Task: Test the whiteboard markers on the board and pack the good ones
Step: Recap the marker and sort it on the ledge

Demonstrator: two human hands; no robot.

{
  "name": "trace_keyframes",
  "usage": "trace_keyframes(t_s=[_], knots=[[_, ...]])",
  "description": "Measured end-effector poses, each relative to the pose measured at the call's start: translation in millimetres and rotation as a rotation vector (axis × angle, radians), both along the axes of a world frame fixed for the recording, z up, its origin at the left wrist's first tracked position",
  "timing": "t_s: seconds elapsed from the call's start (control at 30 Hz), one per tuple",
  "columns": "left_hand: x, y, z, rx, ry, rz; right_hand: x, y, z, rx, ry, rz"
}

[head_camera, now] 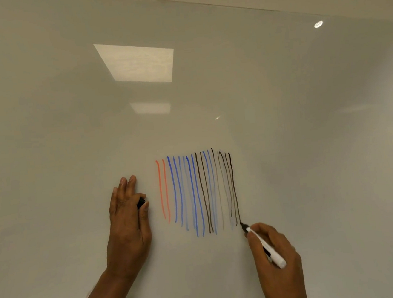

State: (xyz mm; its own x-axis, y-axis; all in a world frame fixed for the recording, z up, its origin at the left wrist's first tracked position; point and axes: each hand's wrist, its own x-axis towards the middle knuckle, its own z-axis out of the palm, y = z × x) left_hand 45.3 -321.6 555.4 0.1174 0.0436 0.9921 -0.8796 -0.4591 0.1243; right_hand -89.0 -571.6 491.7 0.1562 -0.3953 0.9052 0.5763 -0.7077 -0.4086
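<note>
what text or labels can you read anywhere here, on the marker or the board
None can be read.
Whiteboard: only drawn red, blue and black test strokes, no words or numbers.
White marker in the right hand: any print on its barrel is too small to tell.
Black cap in the left hand: no visible label.

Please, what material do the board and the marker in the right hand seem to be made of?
Board: probably glass or glossy enamel; it mirrors the ceiling lights sharply. Marker in the right hand: likely smooth white plastic with a dark tip; its barrel shows a soft sheen.
</note>
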Motion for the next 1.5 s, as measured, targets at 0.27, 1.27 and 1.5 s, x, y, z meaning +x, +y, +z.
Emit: trace_keyframes(t_s=[0.27, 1.27, 1.5], knots=[[1.1, -0.7, -0.5, 0.005, 0.016, 0.017, -17.0, 13.2, 53.6, -0.004, -0.013, 0.131], [-54.9, 4.1, -12.7, -0.313, 0.21, -0.361, -67.5, 41.0, -6.2, 0.188, 0.224, 0.333], [-107.7, 11.0, -37.6, -0.69, 0.67, -0.9, -79.4, 100.8, -6.6, 0.156, 0.382, 0.681]])
